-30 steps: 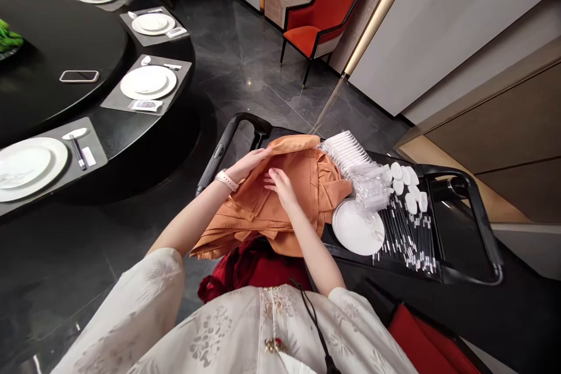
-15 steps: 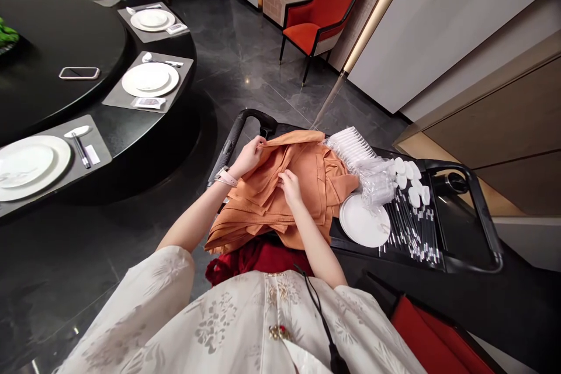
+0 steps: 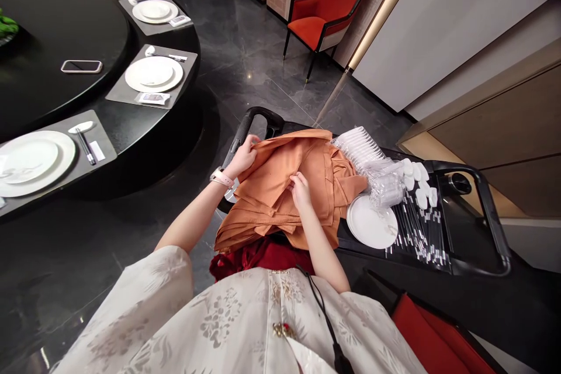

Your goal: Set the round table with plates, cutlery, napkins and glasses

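A pile of orange cloth napkins point(image 3: 307, 155) lies on the near-left part of a black cart point(image 3: 350, 239). My left hand point(image 3: 243, 156) is closed on the upper-left edge of the top napkin, its fingertips partly hidden by the fabric. Near the middle of the pile, my right hand point(image 3: 300, 191) pinches a folded napkin edge between thumb and fingers. Layered napkin edges fan out below both hands. Under the pile, dark red cloth point(image 3: 258, 260) shows against my clothing.
Right of the napkins are white plates point(image 3: 372, 222), plastic-wrapped white ware point(image 3: 359, 149), small white pieces point(image 3: 421, 181) and black sticks with silver bands point(image 3: 423, 228). A round table point(image 3: 153, 128) with place settings stands left. A red chair point(image 3: 333, 6) stands beyond the cart.
My left hand has drawn the napkin edge slightly left and down, spreading the top layer flatter. My right hand keeps its pinch. The whole view has shifted a little.
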Demonstrator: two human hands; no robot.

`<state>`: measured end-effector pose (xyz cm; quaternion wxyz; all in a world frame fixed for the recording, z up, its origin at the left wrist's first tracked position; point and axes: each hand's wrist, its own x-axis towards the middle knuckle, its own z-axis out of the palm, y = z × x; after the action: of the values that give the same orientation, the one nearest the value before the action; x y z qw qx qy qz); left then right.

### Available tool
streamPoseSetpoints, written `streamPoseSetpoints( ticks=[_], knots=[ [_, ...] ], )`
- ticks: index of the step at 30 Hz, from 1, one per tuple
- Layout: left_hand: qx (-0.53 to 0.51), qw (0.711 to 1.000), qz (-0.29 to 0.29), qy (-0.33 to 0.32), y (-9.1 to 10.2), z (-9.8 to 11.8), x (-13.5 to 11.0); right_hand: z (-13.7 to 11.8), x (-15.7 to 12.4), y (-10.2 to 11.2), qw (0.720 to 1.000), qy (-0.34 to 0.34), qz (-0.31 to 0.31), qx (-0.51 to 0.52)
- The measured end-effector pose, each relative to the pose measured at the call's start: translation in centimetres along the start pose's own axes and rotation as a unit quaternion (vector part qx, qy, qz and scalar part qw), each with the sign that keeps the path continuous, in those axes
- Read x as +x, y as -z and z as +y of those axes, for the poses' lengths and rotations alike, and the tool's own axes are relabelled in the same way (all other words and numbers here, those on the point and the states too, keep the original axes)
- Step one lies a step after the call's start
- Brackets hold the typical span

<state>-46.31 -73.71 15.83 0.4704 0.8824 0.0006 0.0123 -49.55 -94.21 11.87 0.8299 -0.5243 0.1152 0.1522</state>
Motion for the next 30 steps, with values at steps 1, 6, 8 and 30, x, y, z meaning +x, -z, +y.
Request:
streamPoseSetpoints(
  ticks=[1, 6, 8, 30],
  knots=[
    [-0.028, 1.000, -0.002, -0.005, 0.2, 0.5, 0.2, -0.5, 0.1, -0.4, 1.000, -0.004, -0.006, 0.013],
    [-0.074, 0.985, -0.152, -0.031, -1.3, 3.0, -0.4, -3.1, 1.7, -2.6, 0.994, -0.023, -0.111, -0.006],
    [-0.081, 0.985, -0.151, -0.013, -1.7, 3.0, -0.6, -3.4, 2.2, -2.5, 0.989, -0.015, -0.126, -0.074],
    [-0.063, 0.992, -0.109, -0.018, 0.1, 0.3, -0.4, -1.9, 1.2, -0.3, 0.963, -0.017, 0.080, -0.257]
  ],
)
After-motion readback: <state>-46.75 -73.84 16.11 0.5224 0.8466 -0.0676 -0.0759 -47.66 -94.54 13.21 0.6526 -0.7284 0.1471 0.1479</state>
